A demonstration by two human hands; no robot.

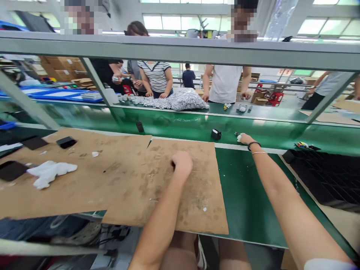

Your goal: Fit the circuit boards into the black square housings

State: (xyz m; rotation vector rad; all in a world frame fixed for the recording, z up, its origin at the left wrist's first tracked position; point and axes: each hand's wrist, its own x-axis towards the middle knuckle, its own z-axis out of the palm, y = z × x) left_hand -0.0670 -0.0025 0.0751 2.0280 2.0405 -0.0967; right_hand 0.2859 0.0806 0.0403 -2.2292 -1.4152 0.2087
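Observation:
My left hand point(182, 163) rests as a closed fist on a brown cardboard sheet point(182, 195) in front of me; something dark shows at its thumb side, too small to name. My right hand point(245, 138) reaches forward to the edge of the green conveyor belt point(253, 127), fingers curled around a small white part point(239, 138). A bead bracelet and a thin bangle sit on that wrist. A small black box point(216, 134) lies on the belt just left of my right hand.
A second cardboard sheet point(70, 176) on the left carries a white rag point(47, 172) and black pieces point(66, 142). A black compartment tray point(326, 176) stands at the right. A grey metal frame point(180, 50) crosses above. Across the belt, people stand by a pile of silvery bags point(182, 100).

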